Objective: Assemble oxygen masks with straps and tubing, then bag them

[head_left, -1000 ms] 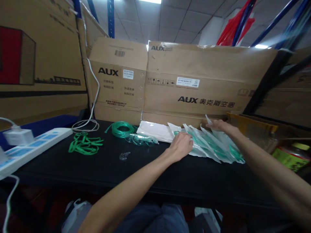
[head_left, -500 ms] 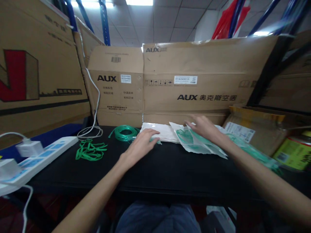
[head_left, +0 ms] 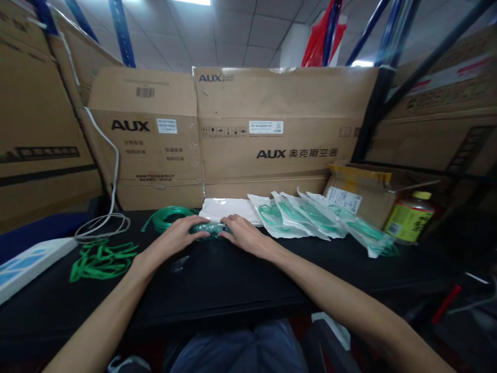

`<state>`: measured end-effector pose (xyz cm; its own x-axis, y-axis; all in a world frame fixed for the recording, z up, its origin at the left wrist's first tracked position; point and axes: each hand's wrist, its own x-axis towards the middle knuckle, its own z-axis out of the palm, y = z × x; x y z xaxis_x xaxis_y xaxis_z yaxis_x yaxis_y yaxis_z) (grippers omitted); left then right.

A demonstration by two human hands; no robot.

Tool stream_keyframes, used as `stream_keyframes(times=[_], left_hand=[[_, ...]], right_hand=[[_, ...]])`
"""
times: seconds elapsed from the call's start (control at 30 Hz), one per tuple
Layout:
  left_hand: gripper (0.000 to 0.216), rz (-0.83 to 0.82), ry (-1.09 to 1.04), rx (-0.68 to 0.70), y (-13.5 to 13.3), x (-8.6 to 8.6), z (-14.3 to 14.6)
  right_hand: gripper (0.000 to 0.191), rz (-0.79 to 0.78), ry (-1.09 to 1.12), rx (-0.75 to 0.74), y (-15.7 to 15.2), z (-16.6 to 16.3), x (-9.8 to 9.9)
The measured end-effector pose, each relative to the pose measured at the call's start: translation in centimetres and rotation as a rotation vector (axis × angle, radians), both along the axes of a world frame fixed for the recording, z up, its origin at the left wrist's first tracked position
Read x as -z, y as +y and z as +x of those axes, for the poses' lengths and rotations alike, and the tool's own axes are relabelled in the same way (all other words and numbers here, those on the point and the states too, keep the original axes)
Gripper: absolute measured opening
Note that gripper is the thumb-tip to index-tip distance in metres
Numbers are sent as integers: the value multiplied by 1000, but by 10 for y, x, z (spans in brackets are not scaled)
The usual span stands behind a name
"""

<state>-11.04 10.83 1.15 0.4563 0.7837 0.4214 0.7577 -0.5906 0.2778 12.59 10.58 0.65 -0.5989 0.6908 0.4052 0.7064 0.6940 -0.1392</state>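
A clear, green-tinted plastic piece (head_left: 212, 228) spans the gap between my two hands, low over the black table; I cannot make out its exact kind. My left hand (head_left: 176, 237) closes its fingers and thumb on the left end. On the other end, my right hand (head_left: 245, 235) pinches with thumb and fingertips. Just behind the left hand lies a coil of green tubing (head_left: 166, 216). White flat pouches (head_left: 229, 208) are stacked behind the held piece. In front of the left hand rests a small clear plastic bit (head_left: 180, 263).
Several clear-fronted pouches with green contents (head_left: 303, 215) overlap to the right. Beyond them stand an opened cardboard box (head_left: 361, 186) and a yellow-labelled bottle (head_left: 409, 217). Green straps (head_left: 103, 260) and a power strip (head_left: 34, 264) lie left. Cardboard panels (head_left: 272, 171) wall the back.
My right hand has come left from the pouches to the green-tinted plastic piece. My left hand has drawn closer and now grips it too. The view has turned right.
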Motion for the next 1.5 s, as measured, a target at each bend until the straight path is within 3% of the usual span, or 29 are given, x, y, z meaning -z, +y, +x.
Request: stream_keyframes(times=[0.2,0.43,0.53,0.67,0.8,0.93,1.07,1.2,1.5], left_hand=[[48,-22,-6,-2,3,-1,-4],[44,-7,-21,-42,-3,-2,-4],[49,36,-41,-57,-21,-14,-4],[40,91,-72,-77,-66,-25,-11],[40,-57,-33,-102,-97,-15,-24],[47,-166,-18,-129,-83,6,-32],[47,-208,23,-135,-61,14,-32],[44,-222,39,-140,-56,12,-34],[40,-43,-87,-134,-65,-1,-19]], right_hand=[[25,-48,40,44,-3,0,-3],[29,-119,132,65,-17,24,-17],[31,-139,175,11,-40,31,-16],[31,-159,203,-23,-76,37,1],[42,-175,226,-17,-101,37,17],[53,-162,241,-33,-109,38,23],[53,-157,257,-25,-108,41,24],[54,-170,289,-34,-110,42,23],[54,-164,331,-56,-108,43,27]])
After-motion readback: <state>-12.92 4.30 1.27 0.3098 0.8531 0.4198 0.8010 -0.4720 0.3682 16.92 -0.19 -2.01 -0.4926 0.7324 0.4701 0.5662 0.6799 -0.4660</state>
